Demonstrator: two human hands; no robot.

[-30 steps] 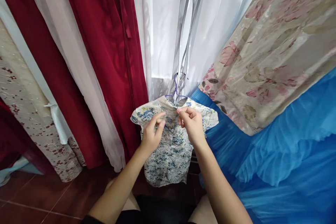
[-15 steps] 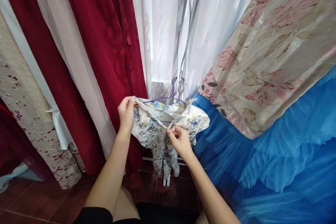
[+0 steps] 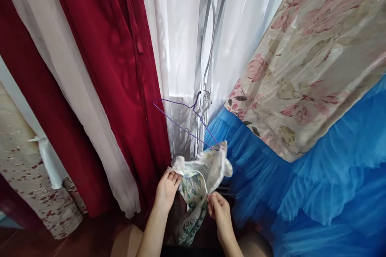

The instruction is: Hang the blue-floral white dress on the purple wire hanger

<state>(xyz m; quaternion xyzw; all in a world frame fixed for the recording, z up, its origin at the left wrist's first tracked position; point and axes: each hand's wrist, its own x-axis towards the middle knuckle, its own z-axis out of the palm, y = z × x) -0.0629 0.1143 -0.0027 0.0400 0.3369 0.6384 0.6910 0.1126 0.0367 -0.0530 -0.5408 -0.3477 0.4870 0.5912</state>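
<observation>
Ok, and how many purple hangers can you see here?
1. The purple wire hanger is mid-view, in front of the red fabric and white fabric; its right end meets the floral blouse, which the left hand and right hand hold. Others may be hidden.

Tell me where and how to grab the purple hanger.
The purple hanger is probably best pinched at its bare left end, coming from the left: that thin wire corner juts out in front of the red fabric, while the floral garment covers the right end.

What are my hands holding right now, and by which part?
A floral blouse: your left hand grips bunched fabric near one shoulder; your right hand pinches the front opening's edge.
</observation>
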